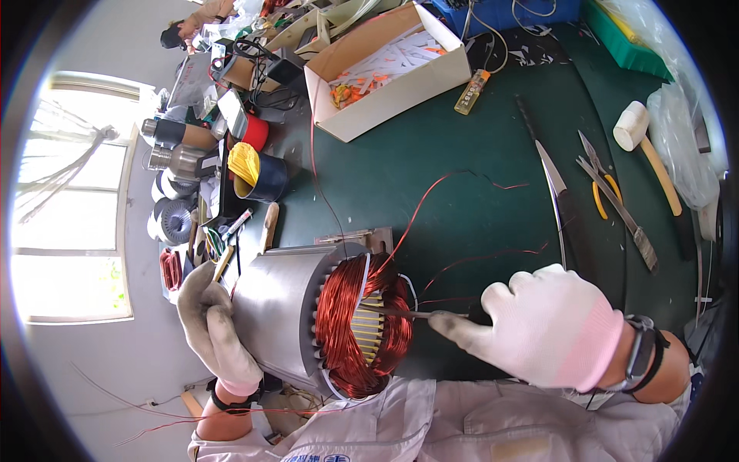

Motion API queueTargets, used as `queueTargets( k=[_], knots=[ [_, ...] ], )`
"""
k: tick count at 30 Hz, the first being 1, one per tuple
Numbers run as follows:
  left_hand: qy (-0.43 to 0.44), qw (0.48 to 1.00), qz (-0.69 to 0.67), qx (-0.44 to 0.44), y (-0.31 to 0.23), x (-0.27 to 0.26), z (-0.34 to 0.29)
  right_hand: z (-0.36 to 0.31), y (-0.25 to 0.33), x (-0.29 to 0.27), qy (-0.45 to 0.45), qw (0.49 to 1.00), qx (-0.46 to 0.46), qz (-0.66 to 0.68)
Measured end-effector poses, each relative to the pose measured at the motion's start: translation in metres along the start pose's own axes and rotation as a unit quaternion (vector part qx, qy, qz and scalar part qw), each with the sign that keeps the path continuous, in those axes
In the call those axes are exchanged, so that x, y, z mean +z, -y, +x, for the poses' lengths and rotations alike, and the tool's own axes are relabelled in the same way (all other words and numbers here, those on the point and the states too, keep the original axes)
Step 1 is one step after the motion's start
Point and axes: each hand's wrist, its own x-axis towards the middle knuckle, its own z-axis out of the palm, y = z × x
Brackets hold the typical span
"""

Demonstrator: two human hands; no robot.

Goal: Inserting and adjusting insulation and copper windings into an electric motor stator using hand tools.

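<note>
A motor stator (275, 308) with a grey metal shell lies on its side. Thick red copper windings (344, 316) bulge from its right end, and yellowish strips line the slots inside. My left hand (215, 323), in a white glove with grey-soiled fingers, is curled against the stator's left end; part of its grip is hidden. My right hand (539, 323), gloved in white and pink, is closed round a thin rod-like tool (419, 313), index finger stretched along it. The tool's tip reaches into the stator's opening between the windings.
On the dark green table lie a long knife (548, 165), yellow-handled scissors (600, 173) and a white-headed mallet (633, 127). A carton of paper strips (392, 100) stands at the back. Left are a blue cup (269, 183) and flasks. Loose red wires (419, 208) trail from the windings.
</note>
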Motion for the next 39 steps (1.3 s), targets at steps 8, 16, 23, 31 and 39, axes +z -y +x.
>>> queueTargets(
  k=[8, 16, 23, 31, 39],
  knots=[
    [0.004, 1.0, -0.004, -0.004, 0.003, -0.002, -0.003, -0.017, -0.009, 0.004, 0.013, 1.0, 0.008, -0.014],
    [0.014, 0.997, -0.073, -0.005, 0.005, -0.003, -0.007, -0.02, -0.02, 0.015, -0.026, 1.0, 0.003, -0.013],
    [0.027, 0.997, -0.074, -0.005, 0.009, -0.009, -0.011, -0.03, -0.003, -0.006, -0.006, 0.998, 0.06, 0.0],
    [0.027, 0.996, -0.081, 0.018, 0.013, -0.01, -0.011, -0.047, -0.006, 0.008, -0.015, 0.997, 0.079, -0.016],
    [0.027, 0.997, -0.07, 0.018, 0.01, -0.009, -0.01, -0.052, -0.001, 0.027, -0.037, 0.996, 0.083, -0.008]
  ],
)
